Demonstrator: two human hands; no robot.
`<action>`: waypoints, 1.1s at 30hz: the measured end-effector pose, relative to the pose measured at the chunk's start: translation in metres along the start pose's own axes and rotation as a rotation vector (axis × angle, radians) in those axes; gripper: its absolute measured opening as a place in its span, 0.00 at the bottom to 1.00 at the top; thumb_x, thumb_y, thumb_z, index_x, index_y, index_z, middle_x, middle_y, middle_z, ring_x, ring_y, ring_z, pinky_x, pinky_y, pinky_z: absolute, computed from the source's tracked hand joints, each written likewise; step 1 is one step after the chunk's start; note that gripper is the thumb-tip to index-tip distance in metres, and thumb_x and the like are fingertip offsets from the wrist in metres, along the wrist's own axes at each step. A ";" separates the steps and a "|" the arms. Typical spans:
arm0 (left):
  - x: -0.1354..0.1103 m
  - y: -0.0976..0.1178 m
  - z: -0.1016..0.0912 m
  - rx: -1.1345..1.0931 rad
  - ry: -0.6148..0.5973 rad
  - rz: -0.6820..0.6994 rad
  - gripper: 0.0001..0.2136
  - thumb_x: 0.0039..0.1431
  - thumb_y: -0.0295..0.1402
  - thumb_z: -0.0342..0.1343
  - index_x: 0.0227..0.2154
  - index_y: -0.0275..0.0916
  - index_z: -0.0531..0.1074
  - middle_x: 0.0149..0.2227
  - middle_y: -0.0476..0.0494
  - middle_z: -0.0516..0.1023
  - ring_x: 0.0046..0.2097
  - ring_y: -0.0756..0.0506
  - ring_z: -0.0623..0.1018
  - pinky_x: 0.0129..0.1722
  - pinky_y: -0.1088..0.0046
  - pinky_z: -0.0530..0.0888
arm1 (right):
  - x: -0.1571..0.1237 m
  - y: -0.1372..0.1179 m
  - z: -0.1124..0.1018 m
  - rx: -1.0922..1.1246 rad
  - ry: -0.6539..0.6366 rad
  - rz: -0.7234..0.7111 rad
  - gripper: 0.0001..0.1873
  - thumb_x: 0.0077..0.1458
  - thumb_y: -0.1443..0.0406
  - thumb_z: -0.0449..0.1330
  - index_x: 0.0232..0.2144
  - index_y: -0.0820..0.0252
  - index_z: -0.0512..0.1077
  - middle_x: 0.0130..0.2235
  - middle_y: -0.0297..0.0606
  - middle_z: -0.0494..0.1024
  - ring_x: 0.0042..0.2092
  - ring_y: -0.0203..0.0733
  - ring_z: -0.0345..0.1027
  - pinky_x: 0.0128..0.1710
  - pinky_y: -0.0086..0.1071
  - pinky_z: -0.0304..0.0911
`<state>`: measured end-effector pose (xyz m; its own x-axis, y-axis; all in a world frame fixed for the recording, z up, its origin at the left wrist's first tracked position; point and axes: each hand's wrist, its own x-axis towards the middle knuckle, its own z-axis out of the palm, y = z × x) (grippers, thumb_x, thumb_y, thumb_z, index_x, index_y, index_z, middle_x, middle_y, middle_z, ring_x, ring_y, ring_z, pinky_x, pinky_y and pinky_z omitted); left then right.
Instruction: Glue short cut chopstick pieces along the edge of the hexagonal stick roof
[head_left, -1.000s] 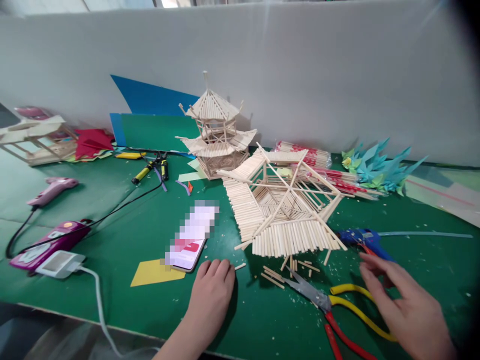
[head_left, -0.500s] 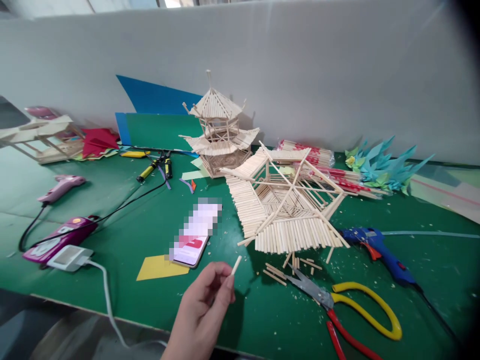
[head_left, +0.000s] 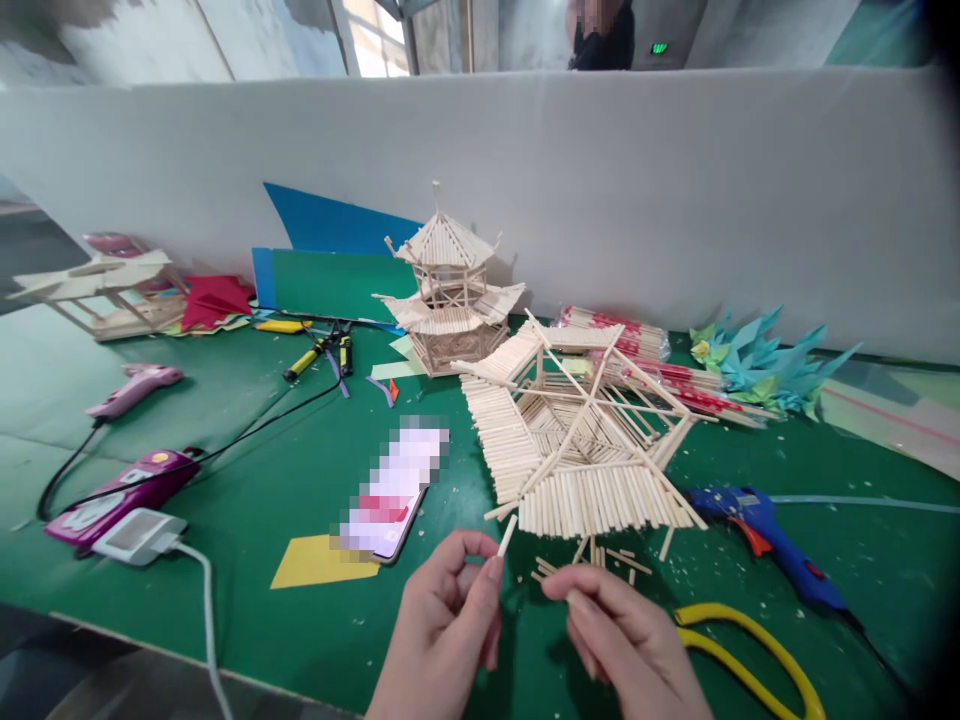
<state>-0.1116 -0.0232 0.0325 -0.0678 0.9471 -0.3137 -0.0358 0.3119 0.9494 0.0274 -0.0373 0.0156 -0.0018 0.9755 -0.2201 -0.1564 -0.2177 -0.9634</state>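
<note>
My left hand point(head_left: 450, 625) pinches a short wooden stick point(head_left: 507, 536) between thumb and forefinger, its tip pointing up toward the large stick roof frame point(head_left: 577, 440). My right hand point(head_left: 622, 635) is beside it, fingers curled, its fingertips close to the left hand; I cannot make out whether anything is in them. Loose cut sticks point(head_left: 600, 560) lie on the green table point(head_left: 300, 620) just beyond both hands. A finished stick pagoda point(head_left: 448, 290) stands behind the roof frame.
Yellow-handled cutters point(head_left: 750, 655) lie at the right, a blue glue gun point(head_left: 765, 530) beyond them. A phone point(head_left: 390, 495) on yellow paper point(head_left: 319, 565), a pink glue gun point(head_left: 135, 388), a magenta device point(head_left: 120, 490) with a white adapter point(head_left: 139, 535), pliers point(head_left: 322, 352), packed sticks point(head_left: 645, 345), paper leaves point(head_left: 765, 355). A person stands behind the white partition point(head_left: 675, 200).
My left hand lifted the short stick off the table and raised it. My right hand left the glue gun area, went out of view, then came in beside the left hand.
</note>
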 end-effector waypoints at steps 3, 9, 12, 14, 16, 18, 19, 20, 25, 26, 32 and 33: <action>0.002 -0.001 -0.001 0.009 -0.002 0.007 0.11 0.51 0.42 0.52 0.27 0.39 0.65 0.08 0.59 0.60 0.13 0.56 0.56 0.14 0.81 0.52 | 0.012 0.017 0.012 0.180 -0.093 0.118 0.17 0.44 0.54 0.61 0.31 0.61 0.74 0.15 0.26 0.59 0.18 0.29 0.49 0.18 0.25 0.43; 0.003 -0.002 -0.002 0.013 -0.051 0.004 0.11 0.53 0.42 0.50 0.27 0.39 0.65 0.08 0.58 0.62 0.13 0.56 0.56 0.14 0.82 0.53 | 0.026 0.025 0.025 0.517 -0.183 0.238 0.14 0.44 0.58 0.62 0.32 0.63 0.73 0.16 0.25 0.59 0.18 0.25 0.44 0.19 0.23 0.41; 0.005 -0.003 -0.001 0.004 -0.063 -0.011 0.11 0.53 0.42 0.49 0.28 0.39 0.64 0.08 0.58 0.62 0.13 0.56 0.57 0.14 0.82 0.54 | 0.026 0.019 0.032 0.589 -0.176 0.245 0.12 0.43 0.59 0.63 0.29 0.62 0.73 0.15 0.24 0.57 0.18 0.25 0.43 0.18 0.22 0.41; 0.006 -0.004 -0.001 -0.006 -0.077 -0.020 0.10 0.54 0.41 0.49 0.27 0.39 0.63 0.08 0.58 0.62 0.13 0.55 0.57 0.14 0.82 0.55 | 0.026 0.016 0.035 0.622 -0.183 0.254 0.13 0.41 0.59 0.63 0.29 0.61 0.73 0.15 0.23 0.56 0.18 0.25 0.42 0.18 0.22 0.41; 0.007 -0.005 -0.001 -0.013 -0.094 -0.018 0.10 0.54 0.41 0.49 0.27 0.39 0.63 0.08 0.58 0.62 0.13 0.55 0.57 0.14 0.82 0.56 | 0.026 0.014 0.036 0.660 -0.192 0.259 0.11 0.41 0.60 0.63 0.27 0.61 0.73 0.15 0.24 0.57 0.18 0.25 0.43 0.18 0.22 0.42; 0.008 -0.006 -0.001 -0.014 -0.105 -0.021 0.09 0.55 0.40 0.48 0.28 0.39 0.62 0.08 0.58 0.63 0.13 0.55 0.56 0.13 0.82 0.55 | 0.026 0.013 0.035 0.685 -0.196 0.261 0.10 0.42 0.61 0.63 0.26 0.62 0.73 0.15 0.24 0.58 0.18 0.25 0.44 0.18 0.22 0.43; 0.007 -0.006 -0.001 -0.016 -0.111 -0.024 0.09 0.55 0.40 0.48 0.28 0.39 0.62 0.09 0.58 0.63 0.12 0.56 0.56 0.13 0.82 0.55 | 0.026 0.012 0.035 0.688 -0.195 0.262 0.10 0.42 0.61 0.63 0.27 0.62 0.74 0.15 0.24 0.58 0.18 0.25 0.44 0.18 0.21 0.43; 0.007 -0.005 0.000 -0.019 -0.119 -0.031 0.09 0.55 0.40 0.47 0.28 0.39 0.62 0.09 0.57 0.64 0.12 0.56 0.56 0.13 0.82 0.55 | 0.026 0.012 0.034 0.689 -0.195 0.263 0.10 0.43 0.61 0.63 0.28 0.63 0.74 0.15 0.24 0.57 0.18 0.25 0.44 0.18 0.21 0.43; 0.005 -0.002 0.003 -0.073 -0.157 -0.059 0.08 0.56 0.38 0.47 0.27 0.39 0.61 0.09 0.56 0.66 0.12 0.56 0.57 0.13 0.83 0.55 | 0.027 0.013 0.034 0.683 -0.198 0.258 0.11 0.42 0.61 0.63 0.27 0.63 0.74 0.15 0.24 0.57 0.17 0.25 0.45 0.17 0.21 0.44; 0.006 -0.002 0.004 -0.090 -0.165 -0.062 0.08 0.56 0.37 0.47 0.27 0.39 0.61 0.10 0.55 0.67 0.12 0.56 0.58 0.13 0.83 0.55 | 0.028 0.013 0.034 0.682 -0.199 0.253 0.10 0.42 0.61 0.63 0.26 0.64 0.74 0.15 0.24 0.57 0.17 0.25 0.46 0.17 0.21 0.44; 0.013 -0.003 0.004 -0.194 -0.233 -0.090 0.09 0.57 0.36 0.46 0.25 0.38 0.61 0.09 0.53 0.69 0.11 0.55 0.61 0.13 0.82 0.57 | 0.028 0.013 0.035 0.695 -0.204 0.231 0.09 0.43 0.62 0.62 0.20 0.63 0.72 0.15 0.24 0.59 0.16 0.25 0.50 0.16 0.21 0.47; 0.013 -0.003 0.005 -0.216 -0.240 -0.094 0.09 0.57 0.36 0.46 0.24 0.38 0.61 0.10 0.52 0.69 0.11 0.55 0.62 0.14 0.81 0.58 | 0.028 0.013 0.035 0.700 -0.208 0.227 0.09 0.43 0.62 0.62 0.19 0.63 0.71 0.14 0.25 0.59 0.16 0.26 0.51 0.16 0.21 0.48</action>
<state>-0.1078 -0.0112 0.0256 0.1818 0.9135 -0.3638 -0.2429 0.4003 0.8836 -0.0095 -0.0114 0.0019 -0.2838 0.9104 -0.3012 -0.7193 -0.4098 -0.5610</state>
